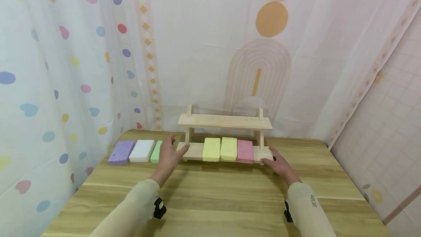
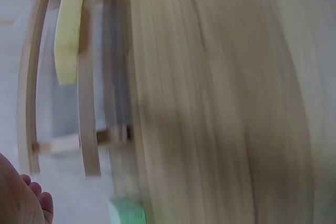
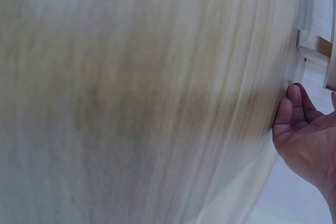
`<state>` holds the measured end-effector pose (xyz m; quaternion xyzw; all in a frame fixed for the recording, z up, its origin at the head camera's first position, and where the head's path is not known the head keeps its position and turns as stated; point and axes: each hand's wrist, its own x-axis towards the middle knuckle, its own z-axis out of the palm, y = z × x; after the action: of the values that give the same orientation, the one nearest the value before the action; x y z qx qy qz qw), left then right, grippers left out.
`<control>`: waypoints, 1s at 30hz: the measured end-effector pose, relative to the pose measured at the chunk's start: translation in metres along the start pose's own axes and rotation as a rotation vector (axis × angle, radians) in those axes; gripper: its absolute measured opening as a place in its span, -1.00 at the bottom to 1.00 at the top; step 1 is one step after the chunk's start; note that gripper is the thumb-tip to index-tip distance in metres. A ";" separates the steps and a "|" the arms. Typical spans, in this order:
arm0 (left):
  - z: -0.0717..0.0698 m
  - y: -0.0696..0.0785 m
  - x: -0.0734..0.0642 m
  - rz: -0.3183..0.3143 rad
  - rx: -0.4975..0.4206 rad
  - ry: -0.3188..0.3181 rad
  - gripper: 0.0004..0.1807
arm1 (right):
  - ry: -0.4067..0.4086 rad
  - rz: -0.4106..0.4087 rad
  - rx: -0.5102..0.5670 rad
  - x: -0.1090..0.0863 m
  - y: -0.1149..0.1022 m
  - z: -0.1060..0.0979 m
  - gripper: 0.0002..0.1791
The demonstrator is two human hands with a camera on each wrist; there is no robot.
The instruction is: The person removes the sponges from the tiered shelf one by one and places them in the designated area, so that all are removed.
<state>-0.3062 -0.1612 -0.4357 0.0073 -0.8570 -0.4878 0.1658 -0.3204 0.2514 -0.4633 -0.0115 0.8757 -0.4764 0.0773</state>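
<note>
A two-tier wooden display stand [image 1: 225, 121] stands near the back of the table. Leaning on its lower shelf are a yellow sponge [image 1: 211, 149], a second yellow sponge [image 1: 228, 148] and a pink sponge [image 1: 245, 151]. My left hand [image 1: 169, 156] is spread at the shelf's left end, its thumb close to the shelf; the left wrist view shows its fingers apart from the stand. At the opposite end, my right hand [image 1: 279, 164] has its thumb by the front corner and its fingers loosely bent. A green sponge [image 1: 156, 153] is partly hidden behind the left hand.
Left of the green sponge, a white sponge [image 1: 142, 151] and a purple sponge [image 1: 121, 153] lie on the wooden table [image 1: 223, 200]. A patterned curtain [image 1: 197, 46] hangs right behind the table and along its left side.
</note>
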 end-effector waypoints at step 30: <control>0.084 0.031 -0.033 -0.042 0.066 0.044 -0.03 | -0.002 -0.018 -0.019 -0.001 0.000 0.000 -0.01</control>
<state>-0.2948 -0.0697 -0.4584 0.0414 -0.8684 -0.4625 0.1741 -0.3190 0.2514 -0.4627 -0.0209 0.8801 -0.4686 0.0738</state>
